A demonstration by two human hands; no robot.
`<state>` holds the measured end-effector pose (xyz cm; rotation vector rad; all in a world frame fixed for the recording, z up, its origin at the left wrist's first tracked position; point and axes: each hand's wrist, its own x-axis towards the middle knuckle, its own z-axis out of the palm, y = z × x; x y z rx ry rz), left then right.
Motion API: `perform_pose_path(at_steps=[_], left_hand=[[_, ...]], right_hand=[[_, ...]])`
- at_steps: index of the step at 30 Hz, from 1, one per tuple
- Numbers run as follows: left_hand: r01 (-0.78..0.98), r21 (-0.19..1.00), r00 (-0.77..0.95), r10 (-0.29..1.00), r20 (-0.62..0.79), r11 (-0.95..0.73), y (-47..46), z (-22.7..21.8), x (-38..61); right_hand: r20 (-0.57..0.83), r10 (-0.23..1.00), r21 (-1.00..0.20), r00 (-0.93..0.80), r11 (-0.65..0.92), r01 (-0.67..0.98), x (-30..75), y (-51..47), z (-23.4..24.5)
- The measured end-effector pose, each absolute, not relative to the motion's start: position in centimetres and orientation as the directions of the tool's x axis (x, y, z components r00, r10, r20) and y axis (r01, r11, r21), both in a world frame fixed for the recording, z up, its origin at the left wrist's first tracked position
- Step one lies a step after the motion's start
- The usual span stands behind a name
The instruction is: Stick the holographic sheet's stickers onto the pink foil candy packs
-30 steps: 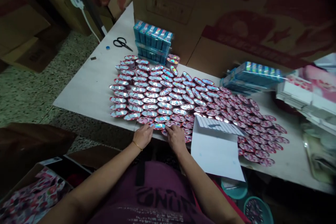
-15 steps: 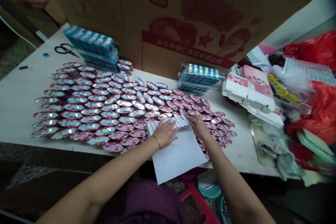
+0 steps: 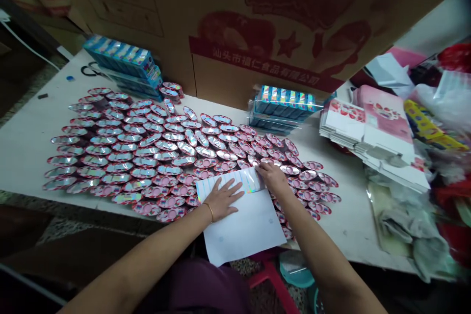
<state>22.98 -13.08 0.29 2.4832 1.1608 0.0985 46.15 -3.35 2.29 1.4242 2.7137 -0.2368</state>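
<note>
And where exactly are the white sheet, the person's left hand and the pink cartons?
White sheet (image 3: pixel 247 222), head view: its bare middle part.
Left hand (image 3: pixel 221 200), head view: back of the hand.
Pink cartons (image 3: pixel 383 118), head view: the stack's upper face.

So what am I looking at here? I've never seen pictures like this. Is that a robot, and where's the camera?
No robot here: those are a person's two bare hands. The view comes from a camera worn on that person's head, looking forward and down. The left hand lies spread on a white sheet. The right hand has its fingers at the sheet's upper right corner; whether they pinch it is hard to tell. Around the sheet, many small oval-topped packs crowd the white table. Behind them stand blue boxes in clear plastic and a big cardboard carton. Pink-and-white cardboard is piled to the right.
</note>
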Motion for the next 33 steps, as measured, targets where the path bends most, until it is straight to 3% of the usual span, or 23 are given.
perform_pose_path(at_steps=[5,8,11,14,17,20,24,28,33], left_hand=[[0.722,0.419,0.643,0.758,-0.111,-0.551,-13.1,0.3,23.0],[0.715,0.466,0.636,0.762,-0.125,-0.521,-13.1,0.3,23.1],[0.673,0.584,0.628,0.768,-0.126,-0.454,-12.9,1.1,23.4],[0.572,0.791,0.487,0.866,-0.112,-0.219,-12.9,3.1,23.2],[0.169,0.973,0.185,0.965,-0.187,0.157,-13.5,6.1,21.6],[-0.329,0.882,0.04,0.938,-0.344,0.337,-15.1,8.6,18.3],[-0.645,0.664,-0.019,0.861,-0.508,0.377,-18.3,10.0,12.6],[-0.77,0.533,-0.073,0.782,-0.619,0.351,-21.5,10.0,6.8],[-0.632,0.682,-0.29,0.703,-0.65,0.369,-24.3,8.8,-0.3]], right_hand=[[-0.045,0.832,-0.226,-0.552,0.53,0.817,46.3,-4.4,4.8],[-0.004,0.844,-0.422,-0.537,0.485,0.766,45.7,-5.0,10.5],[-0.045,0.875,-0.602,-0.481,0.361,0.712,44.7,-5.7,17.1],[-0.13,0.89,-0.717,-0.436,0.22,0.662,42.8,-6.3,20.6],[-0.209,0.883,-0.828,-0.42,0.069,0.556,39.7,-7.0,19.8],[-0.303,0.856,-0.903,-0.418,-0.118,0.413,35.7,-8.2,17.3],[-0.398,0.822,-0.911,-0.407,-0.305,0.277,29.8,-10.6,14.4],[-0.451,0.798,-0.892,-0.399,-0.394,0.221,23.4,-13.2,12.0],[-0.485,0.755,-0.874,-0.441,-0.434,0.22,14.6,-16.0,9.2]])
